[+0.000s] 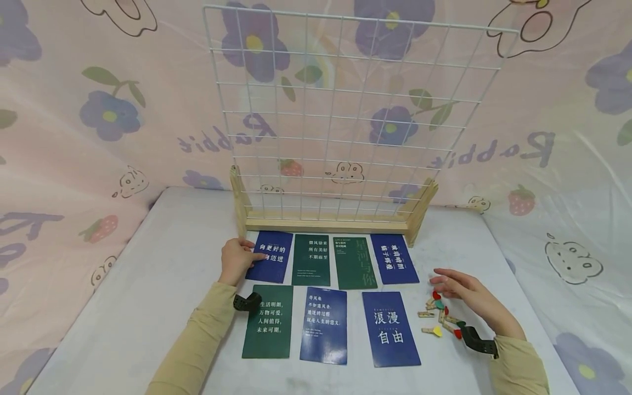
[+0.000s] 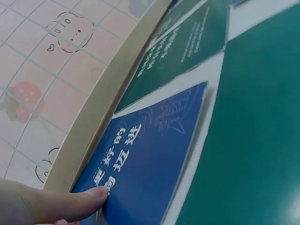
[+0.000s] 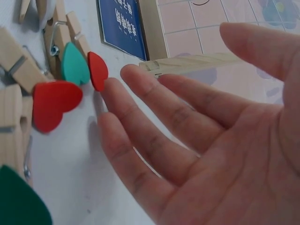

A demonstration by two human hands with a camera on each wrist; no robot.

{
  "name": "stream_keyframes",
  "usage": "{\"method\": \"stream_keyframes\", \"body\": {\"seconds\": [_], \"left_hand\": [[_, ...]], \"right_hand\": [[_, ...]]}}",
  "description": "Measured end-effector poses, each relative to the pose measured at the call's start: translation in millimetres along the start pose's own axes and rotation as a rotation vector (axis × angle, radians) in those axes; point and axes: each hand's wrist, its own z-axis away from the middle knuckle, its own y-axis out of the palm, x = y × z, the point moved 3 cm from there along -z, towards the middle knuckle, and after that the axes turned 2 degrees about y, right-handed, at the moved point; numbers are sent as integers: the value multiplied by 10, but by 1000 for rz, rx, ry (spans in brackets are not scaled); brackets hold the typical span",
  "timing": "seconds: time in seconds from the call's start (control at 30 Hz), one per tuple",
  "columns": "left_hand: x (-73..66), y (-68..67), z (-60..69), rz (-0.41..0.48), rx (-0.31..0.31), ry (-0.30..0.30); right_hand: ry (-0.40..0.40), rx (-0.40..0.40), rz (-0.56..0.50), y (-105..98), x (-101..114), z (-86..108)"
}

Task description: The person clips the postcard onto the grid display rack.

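Beige sleeves (image 1: 192,340) come nearest to the camera, one at each side of the lower row of three cards (image 1: 323,326), which lie on the white worktop (image 1: 192,225). Behind these is the upper row: a blue card (image 1: 270,266) at the left end, two green cards (image 1: 311,269), and a second blue card (image 1: 394,260), all just before the wooden stand (image 1: 326,225) of the wire grid (image 1: 336,91). The left hand (image 1: 236,260) is at the first blue card; one finger, it seems the thumb, rests on its face, but I cannot tell if the others pinch from below. The right hand (image 1: 476,299), just beside the clips (image 1: 441,316), has its fingers loosely extended and holds nothing. I judge the work to be at an early stage: seven cards are laid out in two rows, while the clips lie in a loose heap, unused, and the grid carries neither card nor clip.
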Motion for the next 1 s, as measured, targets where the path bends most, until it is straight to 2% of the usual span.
{"method": "stream_keyframes", "body": {"seconds": [0.23,0.33,0.5,0.8,1.0], "left_hand": [[19,15,13,4,-29,0],[-11,2,31,-23,-43,10],[-63,-22,28,-86,-40,26],[-35,-85,-43,-111,24,43],[-30,-151,-68,-82,69,29]], "right_hand": [[22,-17,16,1,0,9],[48,-27,13,3,-16,11],[46,-23,15,-9,-14,20],[46,-19,1,-13,-40,24],[59,-9,15,-15,-50,26]]}}
